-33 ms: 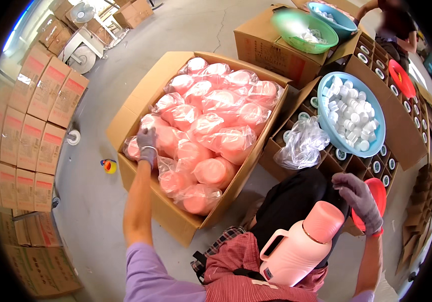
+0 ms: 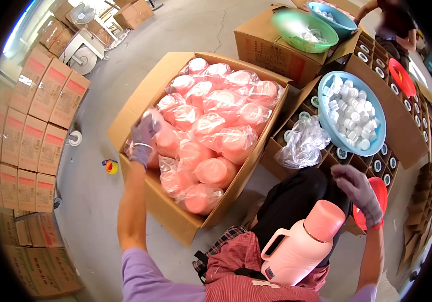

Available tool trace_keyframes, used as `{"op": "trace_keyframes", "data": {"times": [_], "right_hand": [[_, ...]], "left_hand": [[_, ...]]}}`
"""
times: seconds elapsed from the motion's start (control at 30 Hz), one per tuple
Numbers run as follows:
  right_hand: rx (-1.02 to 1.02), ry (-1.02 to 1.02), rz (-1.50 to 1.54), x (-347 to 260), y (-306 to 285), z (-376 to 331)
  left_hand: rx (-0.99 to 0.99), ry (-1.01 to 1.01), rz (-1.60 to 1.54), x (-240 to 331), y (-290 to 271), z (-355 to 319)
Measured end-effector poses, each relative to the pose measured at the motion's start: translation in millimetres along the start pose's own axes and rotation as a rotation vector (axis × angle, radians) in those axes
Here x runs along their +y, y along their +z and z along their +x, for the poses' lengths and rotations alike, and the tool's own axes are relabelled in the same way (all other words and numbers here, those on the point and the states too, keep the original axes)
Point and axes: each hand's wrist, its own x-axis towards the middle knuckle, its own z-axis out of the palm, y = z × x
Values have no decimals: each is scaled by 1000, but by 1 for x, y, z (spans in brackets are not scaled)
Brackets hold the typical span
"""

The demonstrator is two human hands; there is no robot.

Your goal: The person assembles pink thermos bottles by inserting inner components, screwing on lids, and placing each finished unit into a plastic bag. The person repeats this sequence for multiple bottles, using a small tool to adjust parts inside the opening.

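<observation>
The left hand (image 2: 145, 132), in a grey glove, is reaching over the left side of the open carton (image 2: 175, 221) near the middle of the frame. Its fingers are blurring against the wrapped pink pieces (image 2: 216, 171), so whether its grip is closing on one cannot be told. These rounded pieces, in clear plastic, are filling the carton.

The right hand (image 2: 361, 194), also gloved, is hovering at the right of the frame with its grip loosely open, the fingers bending and holding nothing visible. A red plastic piece (image 2: 379, 194) is showing just behind it. The pink jug (image 2: 296, 249) is leaning on the person's lap at the lower right of centre, its handle facing left.

At the upper right, a blue basin (image 2: 382, 121) is holding white caps (image 2: 351, 118), and a crumpled clear bag (image 2: 304, 146) is lying beside it. Stacked cartons (image 2: 34, 126) are lining the left edge.
</observation>
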Motion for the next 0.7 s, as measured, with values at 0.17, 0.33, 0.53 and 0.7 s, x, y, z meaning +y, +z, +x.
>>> {"op": "trace_keyframes", "data": {"times": [0.17, 0.33, 0.53, 0.7], "right_hand": [[1, -516, -301, -25, 38, 59], [141, -833, -688, -30, 76, 97], [774, -762, -410, -11, 33, 124], [738, -487, -72, -3, 24, 109]], "left_hand": [[-751, -150, -425, 147, 104, -78], [-979, -89, -781, 180, 203, -78], [-757, -6, -540, 146, 303, -157], [-585, 900, 516, 44, 291, -280]]}}
